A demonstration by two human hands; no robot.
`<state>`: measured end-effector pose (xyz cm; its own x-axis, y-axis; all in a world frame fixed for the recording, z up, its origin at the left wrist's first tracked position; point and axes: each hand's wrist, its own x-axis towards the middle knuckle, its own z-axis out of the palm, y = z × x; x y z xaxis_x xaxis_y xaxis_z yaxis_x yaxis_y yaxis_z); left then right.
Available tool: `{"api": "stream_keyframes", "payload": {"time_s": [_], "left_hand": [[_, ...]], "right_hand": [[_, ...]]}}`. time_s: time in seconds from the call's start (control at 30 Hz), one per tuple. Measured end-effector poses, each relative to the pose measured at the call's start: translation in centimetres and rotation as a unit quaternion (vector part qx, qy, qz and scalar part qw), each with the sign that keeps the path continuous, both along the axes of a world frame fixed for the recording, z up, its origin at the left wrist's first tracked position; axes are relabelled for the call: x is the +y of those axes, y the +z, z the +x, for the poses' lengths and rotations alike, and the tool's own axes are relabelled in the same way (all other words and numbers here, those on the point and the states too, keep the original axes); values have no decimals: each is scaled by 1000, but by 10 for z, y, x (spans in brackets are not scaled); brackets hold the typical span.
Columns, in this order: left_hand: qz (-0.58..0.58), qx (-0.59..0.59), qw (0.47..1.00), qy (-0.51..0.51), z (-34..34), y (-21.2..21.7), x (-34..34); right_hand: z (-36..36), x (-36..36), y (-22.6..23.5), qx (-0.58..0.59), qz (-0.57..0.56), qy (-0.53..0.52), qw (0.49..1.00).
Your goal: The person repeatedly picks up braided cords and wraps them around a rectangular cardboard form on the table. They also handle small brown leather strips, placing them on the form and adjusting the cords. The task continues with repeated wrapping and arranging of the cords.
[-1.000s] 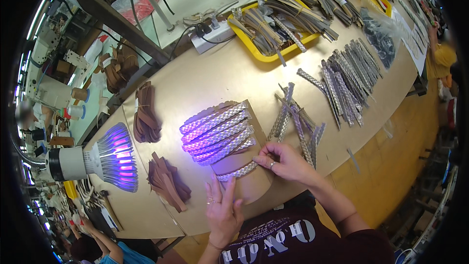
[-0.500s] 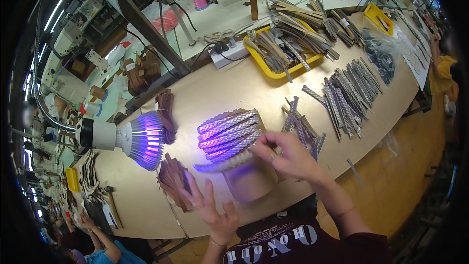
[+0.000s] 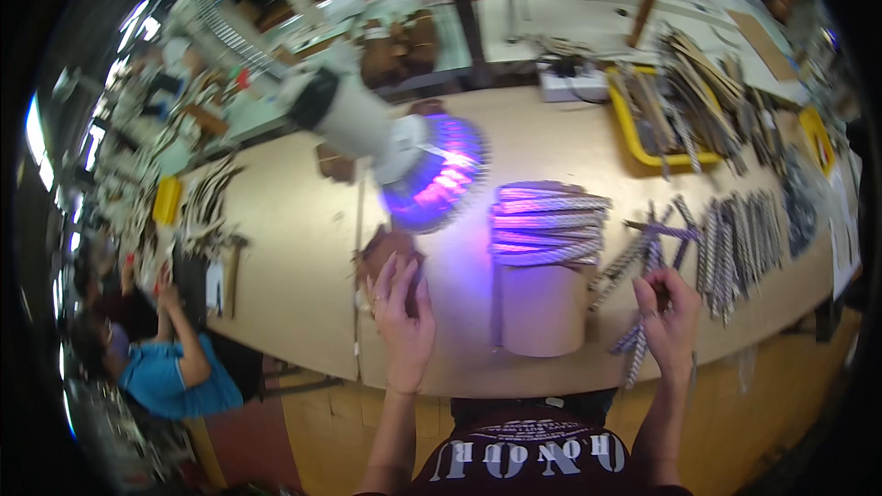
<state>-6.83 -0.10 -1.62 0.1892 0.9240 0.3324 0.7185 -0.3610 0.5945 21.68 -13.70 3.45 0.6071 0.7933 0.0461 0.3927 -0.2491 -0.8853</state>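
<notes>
My left hand [image 3: 404,317] is open, its fingers stretched over a stack of brown leather pieces [image 3: 388,250]; whether they touch is unclear. My right hand [image 3: 671,321] is closed, thumb and forefinger curled together, over loose grey braided strips [image 3: 650,237] near the table's front edge. Any strip in those fingers is too blurred to make out. Between my hands stands a tan block [image 3: 542,317]. Several silvery braided strips [image 3: 549,231] lie side by side across its far part, lit purple by a lamp [image 3: 436,174] on a bendable arm.
Further right is a row of grey braided strips [image 3: 742,253]. A yellow tray [image 3: 634,142] holds bundled strips at the back. A white power strip [image 3: 574,87] sits beside it. On the left, a person in a blue shirt [image 3: 179,377] works by a hammer [image 3: 233,280].
My view has turned, shifting the scene. My right hand has let go of the braided strip at the block and moved right to the loose strips. My left hand is now over the leather pieces.
</notes>
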Motion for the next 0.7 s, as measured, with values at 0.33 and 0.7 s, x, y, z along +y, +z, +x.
{"api": "stream_keyframes", "payload": {"time_s": [0.33,0.7], "left_hand": [[-90,69,990,83,-35,-26,38],[-32,-90,994,53,-39,-20,16]], "right_hand": [[-71,17,16,27,23,201,979],[-125,82,21,-114,-23,396,911]]}}
